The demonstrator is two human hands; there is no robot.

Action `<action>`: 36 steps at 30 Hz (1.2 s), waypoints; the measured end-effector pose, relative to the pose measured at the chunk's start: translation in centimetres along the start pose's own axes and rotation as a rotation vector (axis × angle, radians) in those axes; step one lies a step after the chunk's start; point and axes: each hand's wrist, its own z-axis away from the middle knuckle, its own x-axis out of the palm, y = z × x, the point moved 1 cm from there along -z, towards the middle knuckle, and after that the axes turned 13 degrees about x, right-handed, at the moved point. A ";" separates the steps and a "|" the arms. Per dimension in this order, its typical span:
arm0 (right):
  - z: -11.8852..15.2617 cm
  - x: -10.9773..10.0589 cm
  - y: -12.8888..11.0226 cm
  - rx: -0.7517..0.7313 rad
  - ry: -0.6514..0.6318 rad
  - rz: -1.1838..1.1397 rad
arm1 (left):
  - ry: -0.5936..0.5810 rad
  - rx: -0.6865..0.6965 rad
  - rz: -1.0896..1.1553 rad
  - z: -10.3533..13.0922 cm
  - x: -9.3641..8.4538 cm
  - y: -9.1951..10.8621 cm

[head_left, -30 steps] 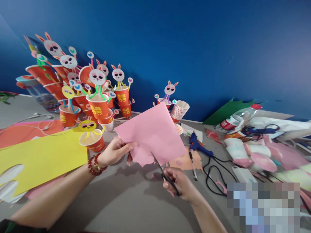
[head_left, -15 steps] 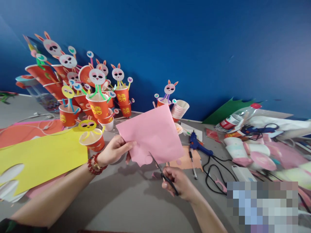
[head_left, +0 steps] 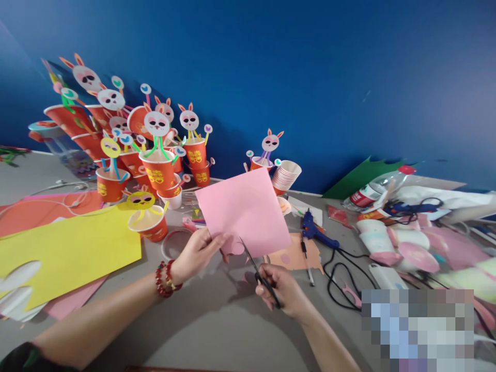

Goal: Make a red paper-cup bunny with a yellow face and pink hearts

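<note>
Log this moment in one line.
left hand: grips pink sheet | right hand: holds scissors, blades at the sheet's lower edge | right of sheet: blue glue gun, pen

Pink ppr [head_left: 246,209] in L fingers [head_left: 217,244], blk-handled scissors [head_left: 265,282] at lower edge, in R fingers [head_left: 268,270].

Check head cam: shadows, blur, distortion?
Head view: soft shadows on the grey table below the left hand; pink sheet fairly evenly lit, without glare. Head view, right side: pink-and-white items look soft and stretched; mosaic block at lower right.

Red beaded bracelet [head_left: 159,281], dark sleeve [head_left: 29,357]
</note>
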 end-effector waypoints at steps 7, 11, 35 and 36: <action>0.2 0.4 -0.5 0.018 -0.038 -0.009 | -0.020 -0.024 -0.060 -0.2 0.2 1.2; 0.2 0.4 -0.3 0.018 -0.069 0.000 | -0.012 -0.033 -0.042 0.0 0.3 0.9; 0.4 0.3 -0.7 0.053 -0.056 0.018 | -0.086 -0.047 -0.050 0.1 -0.1 1.0; 0.5 0.3 -0.8 0.055 -0.052 0.019 | -0.092 -0.050 -0.054 0.1 -0.1 1.0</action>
